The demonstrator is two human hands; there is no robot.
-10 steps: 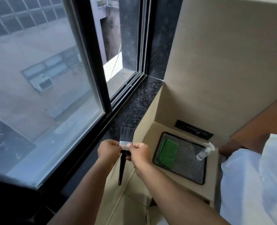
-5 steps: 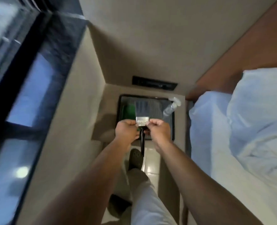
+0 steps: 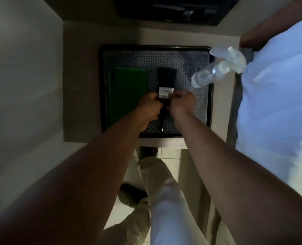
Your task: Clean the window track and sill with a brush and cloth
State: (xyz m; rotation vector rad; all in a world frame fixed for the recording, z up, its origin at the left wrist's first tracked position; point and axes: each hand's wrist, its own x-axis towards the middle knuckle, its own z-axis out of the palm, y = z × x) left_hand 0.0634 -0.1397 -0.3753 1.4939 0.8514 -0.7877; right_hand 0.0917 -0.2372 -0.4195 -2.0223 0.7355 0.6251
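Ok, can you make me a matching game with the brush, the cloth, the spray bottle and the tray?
Things:
1. black-bristled brush with a metal band
2. folded green cloth
3. clear plastic spray bottle
4. black patterned tray

Places:
A. left part of the tray
B. on the beige shelf
C. pinched by both hands
D. tray's right edge

Pairs: 1-C, 2-A, 3-D, 4-B

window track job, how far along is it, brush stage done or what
Brushing cannot be confirmed done: neither track nor sill is in view. In hand: both the left hand and right hand pinch the brush at its metal band, low over the black tray, apparently setting it down. Left: the wipe, since the green cloth lies folded and untouched on the tray, the spray bottle beside it.
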